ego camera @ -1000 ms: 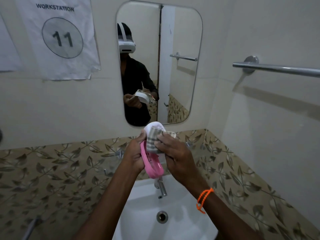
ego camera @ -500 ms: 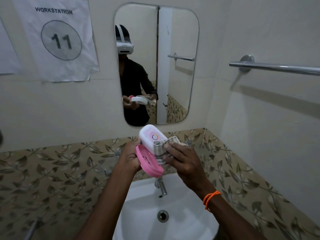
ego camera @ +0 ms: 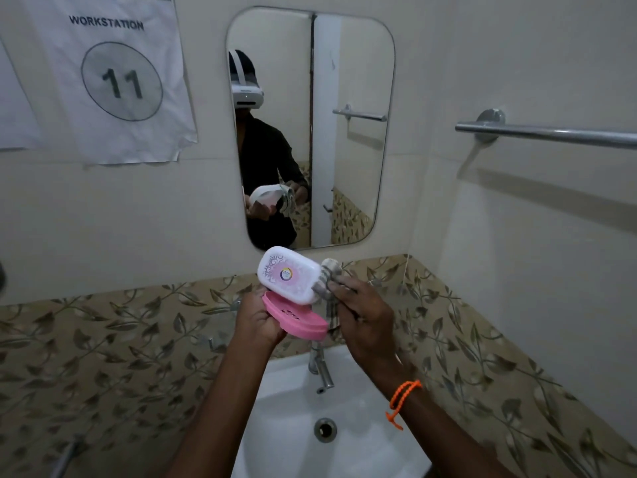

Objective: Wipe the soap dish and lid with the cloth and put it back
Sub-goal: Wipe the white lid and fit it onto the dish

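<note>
My left hand [ego camera: 256, 320] grips pink soap dish [ego camera: 296, 315] and white lid [ego camera: 289, 274]; right hand [ego camera: 365, 315] pinches the cloth [ego camera: 325, 279] at its end (mid-wipe). Next: the dish.

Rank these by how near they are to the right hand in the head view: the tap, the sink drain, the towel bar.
From the right hand, which holds the cloth:
1. Tap, just below it, slightly left.
2. Sink drain, lower down in the basin.
3. Towel bar, high on the right wall.
</note>
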